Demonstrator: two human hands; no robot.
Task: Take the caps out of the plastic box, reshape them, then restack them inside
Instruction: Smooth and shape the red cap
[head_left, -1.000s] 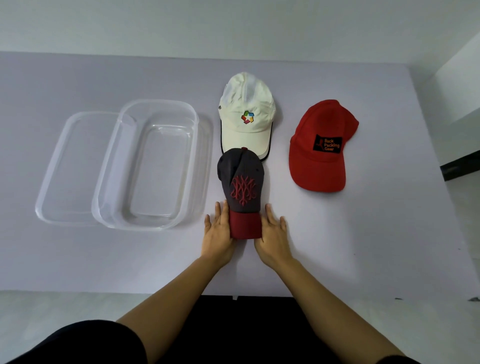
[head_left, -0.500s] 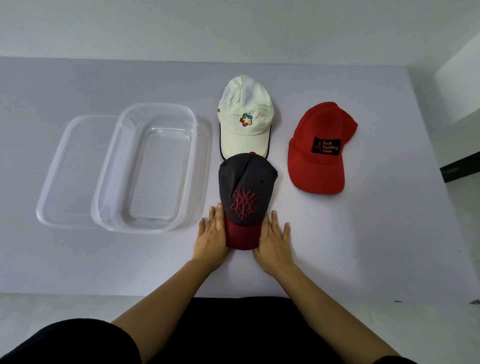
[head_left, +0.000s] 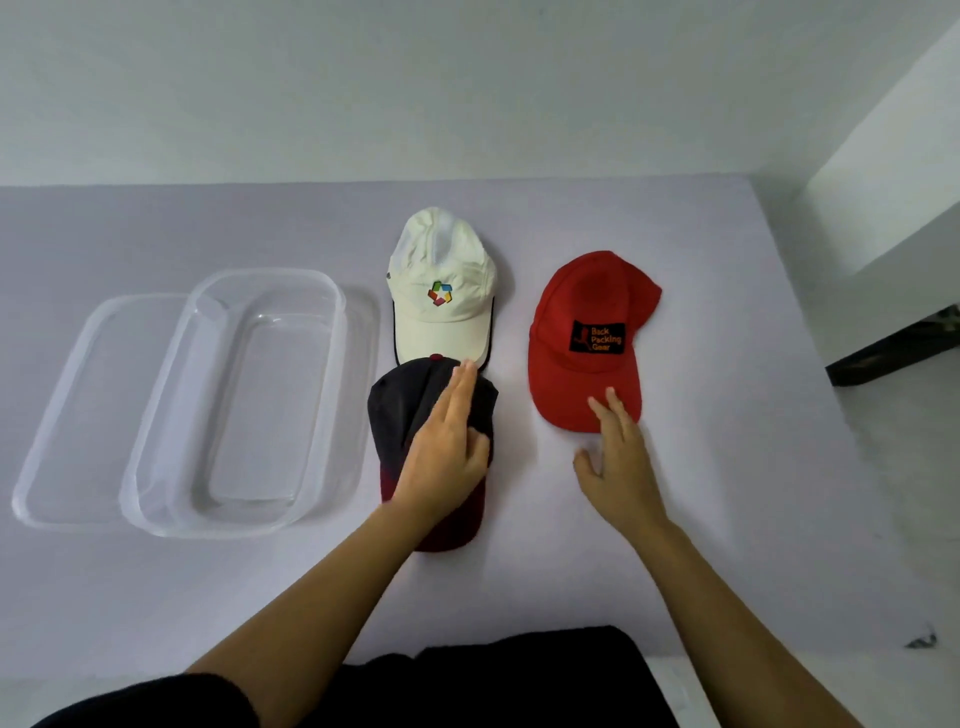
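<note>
Three caps lie on the table. The dark grey cap with a maroon brim (head_left: 400, 415) is nearest me, and my left hand (head_left: 449, 441) rests flat on its crown, fingers straight. Behind it sits the white cap (head_left: 441, 296) with a coloured logo, its brim touching the grey cap's top. The red cap (head_left: 587, 306) with a black patch lies to the right. My right hand (head_left: 615, 457) is open, fingers spread, its fingertips at the red cap's brim. The clear plastic box (head_left: 239, 400) stands empty at the left.
The box's clear lid (head_left: 78, 410) lies flat, partly under the box's left side. The table's front edge runs just before my body. A white wall block and a dark floor strip (head_left: 893, 348) are off the table's right edge.
Both hands left the grey cap's brim. The left hand moved up onto its crown, covering the red emblem. The right hand swung right to the red cap's brim. The camera tilted.
</note>
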